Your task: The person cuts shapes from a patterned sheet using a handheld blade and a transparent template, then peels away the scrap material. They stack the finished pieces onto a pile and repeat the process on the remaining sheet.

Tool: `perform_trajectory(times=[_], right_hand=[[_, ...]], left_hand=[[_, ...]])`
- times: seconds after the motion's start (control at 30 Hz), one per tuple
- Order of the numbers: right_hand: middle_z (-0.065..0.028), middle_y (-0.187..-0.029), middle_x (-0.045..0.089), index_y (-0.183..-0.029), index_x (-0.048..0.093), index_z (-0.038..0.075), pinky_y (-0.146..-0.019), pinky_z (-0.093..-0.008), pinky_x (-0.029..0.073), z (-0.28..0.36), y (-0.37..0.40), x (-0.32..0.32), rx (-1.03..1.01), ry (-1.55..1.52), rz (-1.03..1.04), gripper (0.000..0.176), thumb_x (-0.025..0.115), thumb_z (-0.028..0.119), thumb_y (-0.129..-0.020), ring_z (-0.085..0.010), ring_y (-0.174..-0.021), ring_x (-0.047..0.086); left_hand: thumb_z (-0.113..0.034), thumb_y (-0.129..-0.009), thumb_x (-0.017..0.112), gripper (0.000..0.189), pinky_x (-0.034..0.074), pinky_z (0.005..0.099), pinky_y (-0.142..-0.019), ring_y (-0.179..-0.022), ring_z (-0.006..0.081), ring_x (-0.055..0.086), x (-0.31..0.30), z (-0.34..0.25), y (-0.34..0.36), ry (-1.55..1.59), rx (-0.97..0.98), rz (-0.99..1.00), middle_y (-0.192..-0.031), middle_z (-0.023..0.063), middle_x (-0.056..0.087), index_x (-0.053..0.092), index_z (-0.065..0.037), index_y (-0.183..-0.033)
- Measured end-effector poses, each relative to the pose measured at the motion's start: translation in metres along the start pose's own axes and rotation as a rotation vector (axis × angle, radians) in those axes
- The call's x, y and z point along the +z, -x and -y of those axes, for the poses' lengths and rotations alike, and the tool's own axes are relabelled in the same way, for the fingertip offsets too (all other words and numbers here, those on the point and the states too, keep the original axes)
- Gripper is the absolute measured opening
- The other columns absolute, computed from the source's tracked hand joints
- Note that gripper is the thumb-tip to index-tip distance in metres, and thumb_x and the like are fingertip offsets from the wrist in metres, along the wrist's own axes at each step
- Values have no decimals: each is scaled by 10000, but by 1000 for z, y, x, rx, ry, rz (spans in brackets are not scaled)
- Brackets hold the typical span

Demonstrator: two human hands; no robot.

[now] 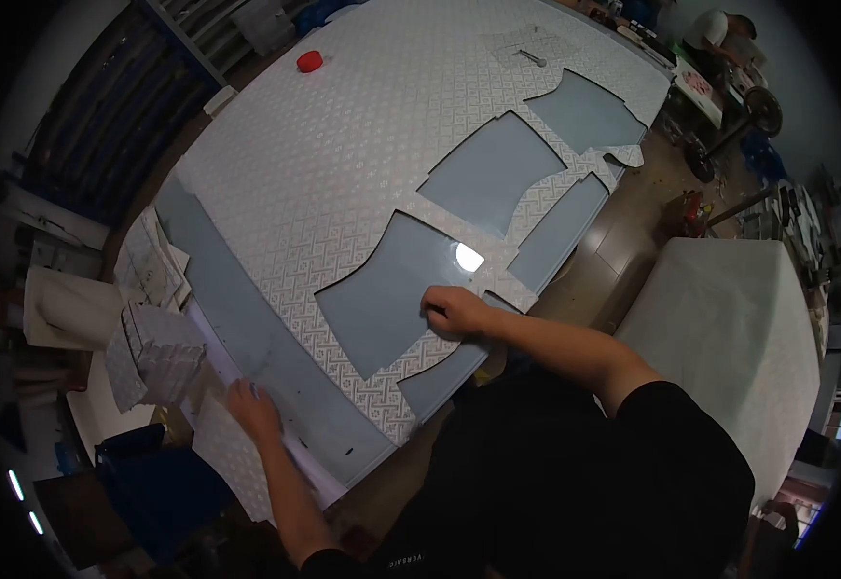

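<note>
A pale fabric with a lattice pattern [314, 174] covers the large table. Several grey shapes with dark edges, such as the nearest large one [382, 289], look like cut-out openings in it. My right hand [456, 312] rests at that shape's lower right edge, fingers curled; whether something small is inside them is hidden. A bright white patch [468, 257] lies just beyond it. My left hand [254, 410] lies flat with fingers stretched on a white strip [218, 357] along the table's left side. Beside it runs a long bare grey band [266, 333].
A stack of cut fabric pieces [155, 357] stands left of my left hand. A red round object [309, 62] and a small metal tool [532, 59] lie farther up. A covered table [729, 328] stands to the right. Another person [715, 37] is at the far right.
</note>
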State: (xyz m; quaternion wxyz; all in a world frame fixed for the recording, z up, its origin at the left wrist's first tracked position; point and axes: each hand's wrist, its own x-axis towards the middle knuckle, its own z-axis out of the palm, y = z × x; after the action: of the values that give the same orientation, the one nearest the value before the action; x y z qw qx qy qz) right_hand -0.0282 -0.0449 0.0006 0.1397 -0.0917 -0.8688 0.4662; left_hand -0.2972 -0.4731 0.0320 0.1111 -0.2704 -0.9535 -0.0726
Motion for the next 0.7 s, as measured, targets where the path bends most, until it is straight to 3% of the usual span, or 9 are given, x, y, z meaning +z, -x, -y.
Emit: perform_trajectory(times=[0.07, 0.13, 0.23, 0.27, 0.3, 0.4, 0.5, 0.63, 0.7], right_hand=[[-171, -922, 665, -983, 641, 43, -756, -431, 540, -5, 0, -3, -20, -84, 75, 129, 631, 96, -866, -385, -851, 663], [-169, -909, 662, -979, 637, 39, -749, -434, 537, -11, 1, -6, -108, -176, 119, 127, 629, 82, -860, -381, -848, 661], [-166, -984, 628, -1001, 624, 21, -814, -431, 524, -21, 5, -19, -179, -291, 310, 143, 627, 68, -866, -365, -923, 637], [-183, -1165, 617, -1040, 614, 14, -880, -436, 522, -26, 6, -27, -190, -350, 414, 180, 629, 64, -868, -378, -1044, 627], [-183, -1165, 617, -1040, 614, 14, -880, -436, 522, -29, 11, -43, -193, -360, 434, 180, 629, 64, -868, -378, -1044, 627], [-187, -1489, 483, -1100, 614, 23, -1017, -431, 509, -51, 25, -70, -359, -338, 687, 240, 653, 60, -866, -382, -1275, 564], [-209, -1446, 505, -1129, 612, 16, -1033, -430, 495, -56, 21, -143, -242, -337, 763, 258, 652, 75, -880, -388, -1270, 561], [-214, -1410, 542, -1170, 624, 29, -1035, -426, 494, -104, -3, -232, -80, -271, 391, 301, 669, 89, -879, -383, -1259, 572], [-233, -1399, 545, -1191, 619, 21, -1045, -439, 483, -145, -18, -266, -58, 5, 17, 345, 693, 86, -861, -405, -1269, 557]], left_hand=[[-122, -946, 655, 415, 375, 512, -1104, -1268, 445, 501, 19, -48, 30, 231, 36, -21, -1345, 273, 554, 563, 54, -1311], [-143, -982, 626, 437, 349, 510, -1134, -1310, 445, 475, 28, -104, 60, 386, -62, 7, -1398, 286, 513, 527, 59, -1356], [-171, -991, 604, 471, 323, 530, -1159, -1366, 473, 410, 33, -182, 92, 359, -171, -34, -1472, 324, 427, 503, 54, -1393], [-171, -991, 604, 471, 323, 530, -1159, -1366, 473, 410, 32, -205, 95, 351, -189, -35, -1472, 324, 427, 503, 54, -1393], [-178, -992, 602, 492, 311, 537, -1165, -1381, 480, 387, 29, -227, 98, 337, -262, -13, -1497, 331, 392, 490, 59, -1409], [-198, -993, 601, 536, 287, 549, -1174, -1401, 497, 351, 29, -277, 92, 261, -367, 16, -1530, 351, 338, 464, 70, -1437], [-233, -998, 596, 572, 264, 569, -1177, -1417, 525, 315, 42, -326, 83, 195, -411, 56, -1537, 388, 303, 442, 84, -1448], [-246, -985, 601, 624, 222, 618, -1178, -1429, 573, 254, 61, -408, 68, 131, -433, 50, -1540, 424, 268, 398, 84, -1475], [-235, -975, 616, 636, 219, 638, -1169, -1425, 580, 244, 63, -442, 62, 178, -377, 66, -1546, 416, 261, 390, 74, -1482]])
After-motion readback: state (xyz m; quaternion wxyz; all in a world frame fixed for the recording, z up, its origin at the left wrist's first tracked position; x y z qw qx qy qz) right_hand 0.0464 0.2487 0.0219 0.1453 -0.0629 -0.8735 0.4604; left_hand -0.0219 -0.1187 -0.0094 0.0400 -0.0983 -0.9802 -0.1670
